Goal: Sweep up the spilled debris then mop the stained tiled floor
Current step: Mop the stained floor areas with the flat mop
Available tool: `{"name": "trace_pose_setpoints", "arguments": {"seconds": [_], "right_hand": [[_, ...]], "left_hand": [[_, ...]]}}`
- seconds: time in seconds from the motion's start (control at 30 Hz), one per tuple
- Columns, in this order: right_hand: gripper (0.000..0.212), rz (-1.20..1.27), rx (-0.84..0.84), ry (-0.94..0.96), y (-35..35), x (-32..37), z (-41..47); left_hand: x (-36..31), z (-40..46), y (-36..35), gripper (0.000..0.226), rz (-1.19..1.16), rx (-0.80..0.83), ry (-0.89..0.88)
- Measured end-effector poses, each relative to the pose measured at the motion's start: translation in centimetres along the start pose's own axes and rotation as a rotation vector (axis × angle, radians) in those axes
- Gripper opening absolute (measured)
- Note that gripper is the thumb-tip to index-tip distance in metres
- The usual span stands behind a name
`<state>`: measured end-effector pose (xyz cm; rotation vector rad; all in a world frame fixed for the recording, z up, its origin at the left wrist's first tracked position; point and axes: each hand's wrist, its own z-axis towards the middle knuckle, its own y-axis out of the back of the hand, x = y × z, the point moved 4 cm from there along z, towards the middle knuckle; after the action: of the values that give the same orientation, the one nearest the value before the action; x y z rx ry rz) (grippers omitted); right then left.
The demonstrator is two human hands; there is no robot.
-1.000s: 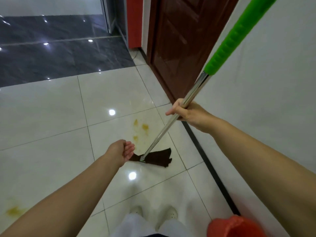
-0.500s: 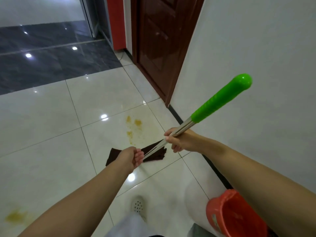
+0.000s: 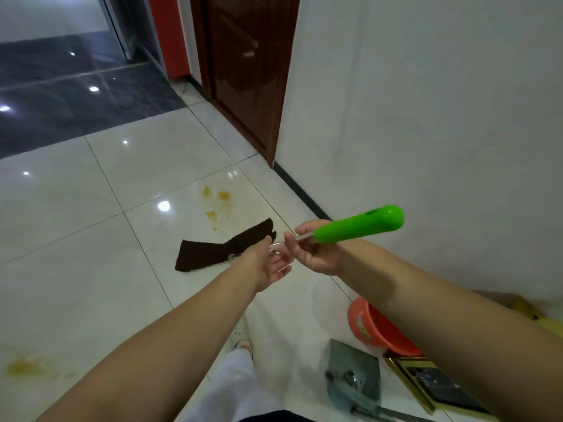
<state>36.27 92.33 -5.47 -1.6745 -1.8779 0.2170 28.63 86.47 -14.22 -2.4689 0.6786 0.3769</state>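
A mop with a green grip (image 3: 359, 226) and a metal shaft lies nearly level in front of me. My right hand (image 3: 313, 252) grips the shaft just below the green grip. My left hand (image 3: 271, 264) is palm up right under the shaft, fingers loose and not closed round it. The mop's dark brown cloth head (image 3: 213, 252) lies flat on the white tiled floor (image 3: 76, 269), beyond my left hand. Yellow stains (image 3: 217, 205) mark the tile just past the cloth. Another yellow stain (image 3: 27, 365) sits at the lower left.
An orange basin (image 3: 377, 327) stands by the white wall under my right forearm. A grey dustpan (image 3: 355, 379) and a dark gold-edged panel (image 3: 438, 388) lie on the floor near my feet. A dark wooden door (image 3: 243, 71) is ahead, with dark tiles (image 3: 76, 99) beyond.
The mop handle has dropped from steep to almost level. My left hand rose from near the cloth to just under the shaft. The basin and dustpan came into view.
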Motion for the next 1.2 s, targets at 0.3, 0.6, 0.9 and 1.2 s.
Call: {"name": "trace_pose_setpoints", "arguments": {"seconds": [0.3,0.6,0.9,1.2], "right_hand": [[0.016,-0.122,-0.047,-0.123,1.6,-5.5,-6.1],[0.020,-0.158,-0.025,-0.126,1.6,-8.9,-6.1],[0.015,-0.245,-0.113,-0.190,-0.7,-9.6,-4.2],[0.030,-0.257,-0.132,-0.289,-3.2,-6.6,0.6]], "left_hand": [[4.9,-3.6,0.0,0.024,-0.290,0.042,-0.037],[6.6,-3.8,2.5,0.027,-0.314,0.102,-0.068],[4.7,-2.9,4.6,0.021,-0.258,0.063,-0.069],[-0.8,1.3,4.8,0.034,-0.153,0.009,0.007]]}}
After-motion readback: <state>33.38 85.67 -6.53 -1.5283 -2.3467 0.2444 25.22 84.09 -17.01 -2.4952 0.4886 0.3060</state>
